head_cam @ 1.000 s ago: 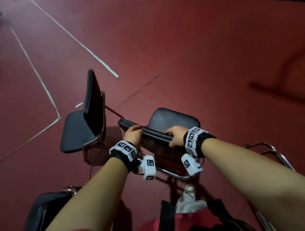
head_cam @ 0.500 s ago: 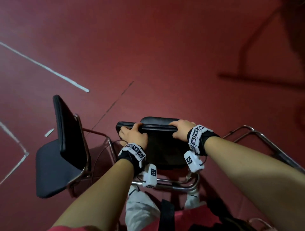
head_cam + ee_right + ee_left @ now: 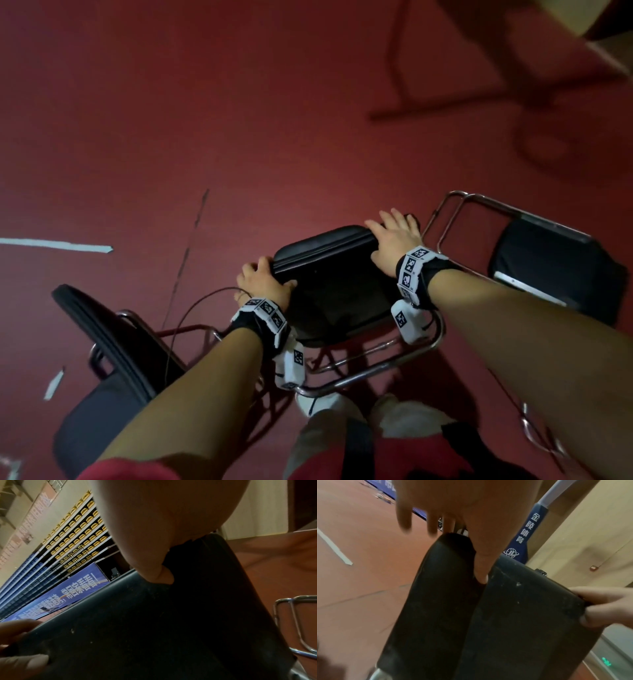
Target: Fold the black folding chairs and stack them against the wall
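Observation:
In the head view I hold a black folding chair (image 3: 329, 274) upright in front of me, its seat folded flat against the backrest and its chrome legs (image 3: 370, 373) low near my feet. My left hand (image 3: 263, 284) grips the top left corner. The left wrist view shows its thumb (image 3: 481, 568) in the gap between the two black pads (image 3: 522, 615). My right hand (image 3: 394, 236) grips the top right corner, fingers over the far edge. In the right wrist view its thumb (image 3: 154, 572) presses on the dark pad (image 3: 154, 628).
A second black chair (image 3: 113, 346) stands unfolded at my left, close to my left forearm. A folded chair (image 3: 555, 270) lies on the red floor at right, its chrome legs pointing away. White tape lines (image 3: 58, 245) mark the floor. A beige wall (image 3: 589, 17) shows top right.
The seat has closed up against the backrest. My view and the held chair have swung to the right, so the unfolded chair slid left and the folded one on the floor came into view.

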A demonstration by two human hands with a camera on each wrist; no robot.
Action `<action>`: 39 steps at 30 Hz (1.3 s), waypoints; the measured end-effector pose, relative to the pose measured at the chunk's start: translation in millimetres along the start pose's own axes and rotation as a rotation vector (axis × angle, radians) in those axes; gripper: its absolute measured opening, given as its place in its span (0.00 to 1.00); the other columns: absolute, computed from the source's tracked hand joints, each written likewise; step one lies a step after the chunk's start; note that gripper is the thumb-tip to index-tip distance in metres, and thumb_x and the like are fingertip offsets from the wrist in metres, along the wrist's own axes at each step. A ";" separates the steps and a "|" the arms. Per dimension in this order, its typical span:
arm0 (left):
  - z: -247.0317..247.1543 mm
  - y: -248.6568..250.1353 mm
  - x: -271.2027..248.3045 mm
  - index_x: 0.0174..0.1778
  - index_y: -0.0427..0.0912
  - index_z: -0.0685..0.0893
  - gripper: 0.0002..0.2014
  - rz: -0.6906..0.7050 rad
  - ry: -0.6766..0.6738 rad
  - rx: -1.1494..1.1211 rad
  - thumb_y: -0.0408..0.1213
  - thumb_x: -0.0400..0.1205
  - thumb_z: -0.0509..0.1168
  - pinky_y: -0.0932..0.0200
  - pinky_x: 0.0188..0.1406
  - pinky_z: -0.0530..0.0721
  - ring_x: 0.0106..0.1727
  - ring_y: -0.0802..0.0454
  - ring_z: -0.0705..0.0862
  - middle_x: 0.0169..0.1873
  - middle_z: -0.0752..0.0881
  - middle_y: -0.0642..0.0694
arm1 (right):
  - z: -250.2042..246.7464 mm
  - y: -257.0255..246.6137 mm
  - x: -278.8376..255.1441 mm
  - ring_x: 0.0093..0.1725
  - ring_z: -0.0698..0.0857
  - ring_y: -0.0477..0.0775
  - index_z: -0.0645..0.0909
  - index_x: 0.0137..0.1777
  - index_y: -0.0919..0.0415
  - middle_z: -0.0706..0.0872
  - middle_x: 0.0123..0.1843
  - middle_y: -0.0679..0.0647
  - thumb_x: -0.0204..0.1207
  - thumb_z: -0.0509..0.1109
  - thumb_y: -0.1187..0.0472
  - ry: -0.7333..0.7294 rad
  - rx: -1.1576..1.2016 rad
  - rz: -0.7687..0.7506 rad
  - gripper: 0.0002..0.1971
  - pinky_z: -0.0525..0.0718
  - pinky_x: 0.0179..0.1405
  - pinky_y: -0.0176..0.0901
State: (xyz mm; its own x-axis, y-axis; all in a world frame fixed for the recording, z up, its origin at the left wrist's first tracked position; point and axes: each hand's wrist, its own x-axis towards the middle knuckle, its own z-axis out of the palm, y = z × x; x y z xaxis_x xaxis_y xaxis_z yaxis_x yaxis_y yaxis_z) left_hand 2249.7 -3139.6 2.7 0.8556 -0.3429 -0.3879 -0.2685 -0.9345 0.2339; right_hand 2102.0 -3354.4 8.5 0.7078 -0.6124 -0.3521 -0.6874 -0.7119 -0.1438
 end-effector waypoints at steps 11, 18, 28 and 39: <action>22.3 -6.8 7.4 0.73 0.50 0.73 0.29 0.036 0.076 -0.195 0.48 0.78 0.75 0.34 0.64 0.80 0.67 0.32 0.74 0.69 0.70 0.37 | 29.2 2.3 -28.1 0.87 0.35 0.52 0.49 0.87 0.43 0.37 0.88 0.47 0.75 0.66 0.66 0.177 0.270 -0.001 0.44 0.48 0.86 0.56; 16.5 -6.6 45.7 0.75 0.57 0.70 0.31 0.034 -0.019 -0.264 0.52 0.78 0.75 0.34 0.61 0.85 0.63 0.27 0.80 0.71 0.68 0.37 | 62.7 10.9 -52.3 0.87 0.42 0.55 0.47 0.87 0.44 0.38 0.89 0.47 0.76 0.64 0.63 -0.028 0.366 0.154 0.43 0.58 0.84 0.56; 15.4 -10.9 145.8 0.79 0.47 0.66 0.44 0.102 -0.083 -0.389 0.46 0.71 0.82 0.38 0.68 0.82 0.68 0.34 0.78 0.71 0.71 0.40 | 114.9 -15.7 -40.6 0.68 0.79 0.60 0.69 0.76 0.43 0.72 0.77 0.55 0.71 0.70 0.58 -0.130 0.558 0.493 0.32 0.83 0.64 0.54; 75.5 -21.8 239.2 0.77 0.41 0.66 0.44 -0.108 -0.182 -0.669 0.42 0.70 0.83 0.53 0.65 0.79 0.62 0.48 0.81 0.62 0.79 0.45 | 179.5 -33.5 -49.1 0.68 0.79 0.66 0.64 0.82 0.58 0.74 0.75 0.63 0.79 0.67 0.63 -0.343 0.704 0.820 0.31 0.81 0.58 0.51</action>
State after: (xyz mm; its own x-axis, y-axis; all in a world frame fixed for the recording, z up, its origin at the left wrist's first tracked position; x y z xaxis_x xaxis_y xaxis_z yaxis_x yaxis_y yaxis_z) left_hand 2426.8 -3208.4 -162.4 0.7587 -0.3163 -0.5695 0.1943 -0.7245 0.6613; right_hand 2061.1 -3238.8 -135.5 -0.0060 -0.6012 -0.7991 -0.9387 0.2788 -0.2028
